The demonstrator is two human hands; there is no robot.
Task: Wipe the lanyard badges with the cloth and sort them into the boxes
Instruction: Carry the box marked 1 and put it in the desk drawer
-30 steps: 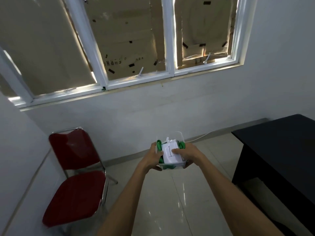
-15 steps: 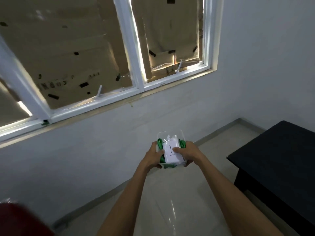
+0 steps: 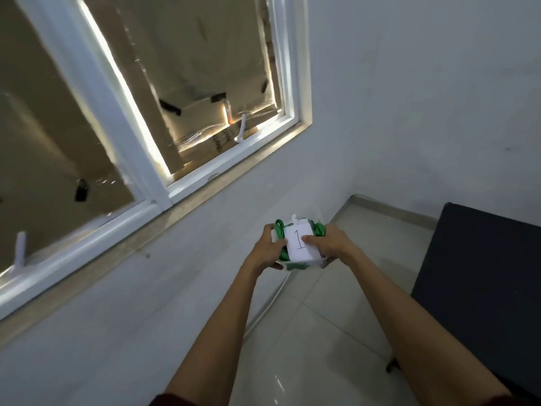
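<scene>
I hold a small clear plastic box out in front of me, above the floor, with both hands. Inside it lie badges with green lanyards; a white paper card marked "1" lies on top. My left hand grips the box's left side. My right hand grips the right side, its thumb pressing on the card. No cloth is in view.
A black table stands at the right. A white wall with a cardboard-covered window fills the left and centre. Pale tiled floor lies below, with a thin white cable along the wall.
My view has swung right: the red chair has left the frame and the window has slid leftward. Both hands keep the same hold on the box.
</scene>
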